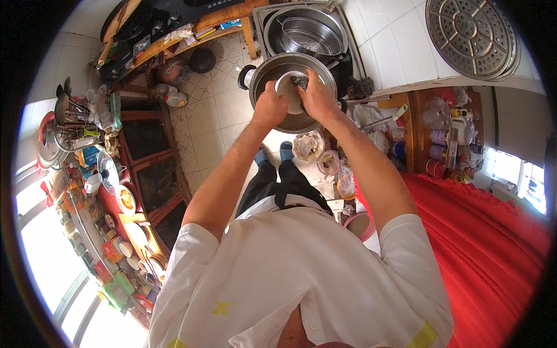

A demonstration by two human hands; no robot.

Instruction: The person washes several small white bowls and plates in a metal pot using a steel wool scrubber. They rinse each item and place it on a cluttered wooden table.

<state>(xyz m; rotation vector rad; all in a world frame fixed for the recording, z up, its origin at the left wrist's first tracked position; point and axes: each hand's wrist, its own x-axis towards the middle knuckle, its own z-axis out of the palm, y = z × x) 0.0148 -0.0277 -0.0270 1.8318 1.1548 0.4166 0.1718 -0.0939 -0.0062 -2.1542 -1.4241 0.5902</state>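
My left hand (270,106) grips the left side of a white bowl (285,89), which is tilted over a large metal pot (290,129). In my right hand (318,96) is a dark, fuzzy scouring pad (300,81), held against the inside of the bowl. Its fingers reach around the bowl's right rim. The pot has black side handles, and my hands and the bowl hide much of its inside. Just beyond it, a metal strainer pot (311,32) with a perforated bottom rests in a wide metal basin (273,30).
Steamer racks (465,39) lean at the upper right. Plastic-lined containers (308,145) and bags stand on the floor near my feet. To the left is a dark wooden cabinet (150,156) with dishes on top. A red cloth (461,235) covers the right side.
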